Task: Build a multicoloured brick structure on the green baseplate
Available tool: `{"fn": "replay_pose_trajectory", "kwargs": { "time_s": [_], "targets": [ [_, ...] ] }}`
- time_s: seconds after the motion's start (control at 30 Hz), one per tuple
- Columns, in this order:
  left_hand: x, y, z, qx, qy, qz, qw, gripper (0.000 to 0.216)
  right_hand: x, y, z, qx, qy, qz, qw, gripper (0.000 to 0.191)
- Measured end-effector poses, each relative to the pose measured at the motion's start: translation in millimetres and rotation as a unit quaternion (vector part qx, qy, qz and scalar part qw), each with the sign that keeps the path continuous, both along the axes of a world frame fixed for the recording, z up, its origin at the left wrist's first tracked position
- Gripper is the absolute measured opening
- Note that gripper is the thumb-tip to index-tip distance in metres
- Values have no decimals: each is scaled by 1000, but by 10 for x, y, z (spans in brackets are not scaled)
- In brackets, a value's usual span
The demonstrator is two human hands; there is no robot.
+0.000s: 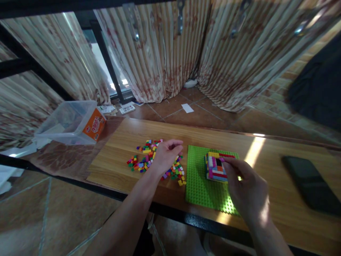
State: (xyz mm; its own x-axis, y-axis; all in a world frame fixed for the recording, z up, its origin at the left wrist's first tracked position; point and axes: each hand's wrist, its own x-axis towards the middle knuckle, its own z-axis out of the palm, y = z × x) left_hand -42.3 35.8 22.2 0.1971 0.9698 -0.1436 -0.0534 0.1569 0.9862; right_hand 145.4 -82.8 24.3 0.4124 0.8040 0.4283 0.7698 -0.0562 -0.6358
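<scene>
The build (212,173) sat on the green plate (195,177). It was probably light and stiff, liable to shed bricks under side load; the sound grip would have been low on opposite walls. The right hand (247,186) had its fingertips at the build's right side; whether they pinched a brick could not be determined. The left hand (165,156), thumb and fingers slightly apart, was over the loose bricks (144,165). The wooden table (109,161) also carried a phone (310,181). Curtains (160,53) hung beyond, above tiled floor (157,111).

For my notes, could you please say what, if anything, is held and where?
Left hand: nothing visible. Right hand, at the brick build: cannot be told.
</scene>
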Motion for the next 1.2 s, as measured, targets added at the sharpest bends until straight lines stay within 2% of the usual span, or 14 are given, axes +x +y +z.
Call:
{"fn": "replay_pose_trajectory", "kwargs": {
  "time_s": [0.1,0.33,0.5,0.67,0.83,1.2],
  "targets": [
    [83,-44,-40,15,17,-27,999,16,158,3,-49,-5,-29,-27,999,25],
    [253,-172,-180,75,57,-121,988,19,193,81,-101,-12,-80,27,996,28],
    [308,-252,-218,109,103,-155,976,20,174,159,-126,-24,-77,49,996,30],
    [325,-277,-241,130,127,-166,969,22,176,238,-165,-4,-83,42,996,29],
    [329,-287,-254,137,132,-166,968,21,169,284,-183,11,-83,-2,996,27],
    [346,-341,-143,138,146,-168,965,23,161,305,-184,18,-28,-25,999,23]
  ]
}}
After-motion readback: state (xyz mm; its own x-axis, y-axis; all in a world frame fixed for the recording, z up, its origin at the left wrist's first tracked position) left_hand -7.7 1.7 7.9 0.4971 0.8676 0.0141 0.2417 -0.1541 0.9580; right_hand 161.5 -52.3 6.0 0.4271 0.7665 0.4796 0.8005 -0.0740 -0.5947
